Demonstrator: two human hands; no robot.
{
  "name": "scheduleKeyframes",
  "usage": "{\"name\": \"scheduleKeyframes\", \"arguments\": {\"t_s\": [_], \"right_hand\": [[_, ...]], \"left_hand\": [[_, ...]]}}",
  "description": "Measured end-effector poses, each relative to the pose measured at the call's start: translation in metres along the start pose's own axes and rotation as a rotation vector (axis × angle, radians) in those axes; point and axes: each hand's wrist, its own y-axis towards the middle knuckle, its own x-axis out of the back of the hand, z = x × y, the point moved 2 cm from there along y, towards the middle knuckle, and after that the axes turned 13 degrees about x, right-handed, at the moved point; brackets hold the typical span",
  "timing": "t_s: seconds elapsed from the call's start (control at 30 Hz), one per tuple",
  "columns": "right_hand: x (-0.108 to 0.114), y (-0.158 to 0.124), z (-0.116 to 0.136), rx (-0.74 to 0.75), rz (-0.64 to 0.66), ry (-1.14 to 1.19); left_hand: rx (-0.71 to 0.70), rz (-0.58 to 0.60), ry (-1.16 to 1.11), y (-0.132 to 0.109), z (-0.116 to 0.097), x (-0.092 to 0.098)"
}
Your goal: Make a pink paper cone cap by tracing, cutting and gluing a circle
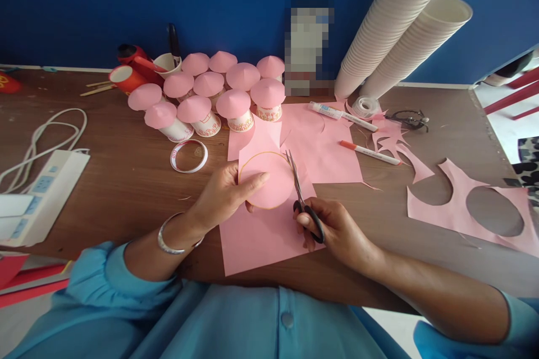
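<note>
My left hand [227, 190] pinches a pink paper circle [269, 182] with a pencilled outline, holding it above a pink sheet [256, 241] on the brown table [126, 179]. My right hand [332, 230] grips black-handled scissors [301, 193], whose blades point up along the circle's right edge. Several small paper cups with pink cone tops [236, 106] stand grouped behind the hands.
More pink sheets [328, 151] and offcuts with round holes [471, 207] lie to the right. Two markers [370, 152], a tape roll [189, 155], a second pair of scissors [410, 119], stacked white cups [400, 28] and a white power strip [37, 196] sit around.
</note>
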Motion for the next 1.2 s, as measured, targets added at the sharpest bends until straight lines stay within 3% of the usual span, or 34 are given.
{"name": "scheduleKeyframes", "arguments": {"t_s": [0.3, 0.57, 0.9, 1.2], "right_hand": [[0.000, 0.000, -0.004, -0.039, 0.025, 0.067], [0.004, 0.001, 0.002, -0.056, 0.081, 0.105], [0.002, 0.001, 0.002, -0.086, 0.100, 0.078], [-0.001, 0.000, 0.002, -0.047, 0.080, 0.050]], "left_hand": [[0.023, -0.018, -0.052, 0.003, 0.005, 0.001], [0.053, 0.135, -0.270, 0.012, 0.007, 0.007], [0.053, 0.045, -0.177, 0.012, 0.007, 0.014], [-0.012, -0.122, -0.066, 0.007, 0.006, 0.006]]}}
